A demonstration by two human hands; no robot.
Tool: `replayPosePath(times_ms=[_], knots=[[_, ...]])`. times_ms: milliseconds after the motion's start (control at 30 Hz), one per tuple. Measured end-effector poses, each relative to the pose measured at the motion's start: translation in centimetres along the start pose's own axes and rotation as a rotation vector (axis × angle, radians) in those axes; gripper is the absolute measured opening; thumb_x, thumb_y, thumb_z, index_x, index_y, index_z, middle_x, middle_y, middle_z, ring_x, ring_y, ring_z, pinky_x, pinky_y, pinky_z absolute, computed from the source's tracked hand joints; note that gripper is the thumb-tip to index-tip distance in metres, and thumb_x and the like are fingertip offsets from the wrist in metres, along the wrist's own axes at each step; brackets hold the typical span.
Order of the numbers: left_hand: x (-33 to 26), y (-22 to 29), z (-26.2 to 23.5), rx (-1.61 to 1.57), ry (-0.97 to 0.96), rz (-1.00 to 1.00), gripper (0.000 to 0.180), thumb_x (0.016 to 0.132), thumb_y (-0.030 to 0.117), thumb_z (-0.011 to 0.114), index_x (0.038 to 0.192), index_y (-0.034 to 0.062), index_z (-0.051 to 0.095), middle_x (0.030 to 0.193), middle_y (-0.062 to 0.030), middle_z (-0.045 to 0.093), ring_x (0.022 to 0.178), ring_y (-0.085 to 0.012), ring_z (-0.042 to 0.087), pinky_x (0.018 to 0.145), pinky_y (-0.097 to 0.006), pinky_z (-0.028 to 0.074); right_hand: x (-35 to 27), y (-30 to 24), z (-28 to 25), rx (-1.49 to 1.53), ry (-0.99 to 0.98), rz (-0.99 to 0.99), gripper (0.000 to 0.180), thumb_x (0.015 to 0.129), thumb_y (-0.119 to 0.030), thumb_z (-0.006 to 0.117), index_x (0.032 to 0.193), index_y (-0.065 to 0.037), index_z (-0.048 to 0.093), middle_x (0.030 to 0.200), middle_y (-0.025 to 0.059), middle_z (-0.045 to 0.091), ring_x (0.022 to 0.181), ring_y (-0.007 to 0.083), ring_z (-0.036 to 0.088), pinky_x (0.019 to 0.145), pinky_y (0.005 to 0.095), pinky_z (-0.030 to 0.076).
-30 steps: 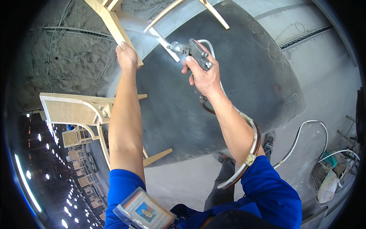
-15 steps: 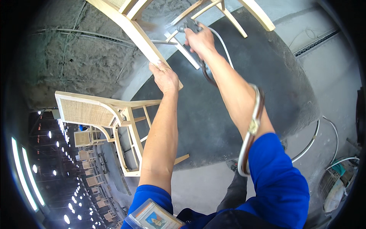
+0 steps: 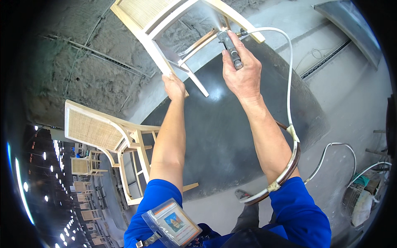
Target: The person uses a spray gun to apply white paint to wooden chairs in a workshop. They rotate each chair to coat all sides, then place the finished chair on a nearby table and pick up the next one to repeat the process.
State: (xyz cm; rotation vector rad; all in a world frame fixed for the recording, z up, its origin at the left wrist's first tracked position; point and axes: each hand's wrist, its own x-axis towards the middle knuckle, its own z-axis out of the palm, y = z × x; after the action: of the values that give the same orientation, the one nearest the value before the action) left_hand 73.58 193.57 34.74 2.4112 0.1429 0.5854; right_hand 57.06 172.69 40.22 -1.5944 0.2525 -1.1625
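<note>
My left hand (image 3: 174, 86) is closed round the lower end of a leg of a pale wooden chair (image 3: 145, 43), which is tilted with its woven cane panel at the top of the view. In my right hand (image 3: 245, 71) is a metal spray gun (image 3: 230, 47), its nozzle pointing up and away at the chair's frame. A whitish mist spreads from the nozzle between the chair's legs. From the gun a white hose (image 3: 290, 78) loops down and wraps round my right upper arm. The fingers on the gun's far side are partly hidden.
A second cane-panelled wooden chair (image 3: 97, 126) lies on its side by my left forearm. Both chairs are over a dark round-edged surface (image 3: 231, 149). More hose (image 3: 351, 153) trails to a wire basket (image 3: 349, 202) at right. Rows of chairs (image 3: 89, 215) recede at lower left.
The spray gun and my right hand have swung right and turned, now upright at the chair. The held chair has rotated, more of its cane panel showing. My left hand keeps its grip.
</note>
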Motion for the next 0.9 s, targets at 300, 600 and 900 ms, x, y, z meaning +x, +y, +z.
replayPosePath(times_ms=[300, 600, 900], knots=[[-5.8, 0.1, -0.4, -0.075, -0.041, -0.141, 0.051, 0.109, 0.037, 0.041, 0.156, 0.0172, 0.033, 0.123, -0.0293, 0.069, 0.117, -0.0507, 0.064, 0.099, -0.057, 0.048, 4.3, -7.4, 0.4, 0.136, -0.345, -0.111, 0.047, 0.091, -0.013, 0.072, 0.138, -0.016, 0.067, 0.132, 0.0173, 0.070, 0.123, 0.0293, 0.068, 0.106, 0.0352, 0.053], [-6.8, -1.0, 0.5, -0.130, -0.017, -0.094, 0.055, 0.109, 0.034, 0.045, 0.159, 0.0198, 0.030, 0.120, -0.0305, 0.069, 0.111, -0.0495, 0.066, 0.096, -0.054, 0.051, 1.8, -2.6, -5.4, -0.103, -0.279, -0.172, 0.049, 0.090, -0.006, 0.071, 0.138, -0.015, 0.067, 0.115, 0.0214, 0.074, 0.099, 0.0349, 0.074, 0.087, 0.0391, 0.056], [0.2, -0.2, 0.9, -0.035, 0.000, 0.062, 0.048, 0.112, 0.039, 0.040, 0.134, -0.0028, 0.051, 0.116, -0.0252, 0.064, 0.104, -0.0373, 0.063, 0.095, -0.047, 0.047, -6.0, 20.6, 1.2, 0.032, -0.128, 0.329, 0.053, 0.092, -0.015, 0.071, 0.143, -0.025, 0.063, 0.095, 0.0171, 0.069, 0.089, 0.0389, 0.068, 0.082, 0.0448, 0.053]])
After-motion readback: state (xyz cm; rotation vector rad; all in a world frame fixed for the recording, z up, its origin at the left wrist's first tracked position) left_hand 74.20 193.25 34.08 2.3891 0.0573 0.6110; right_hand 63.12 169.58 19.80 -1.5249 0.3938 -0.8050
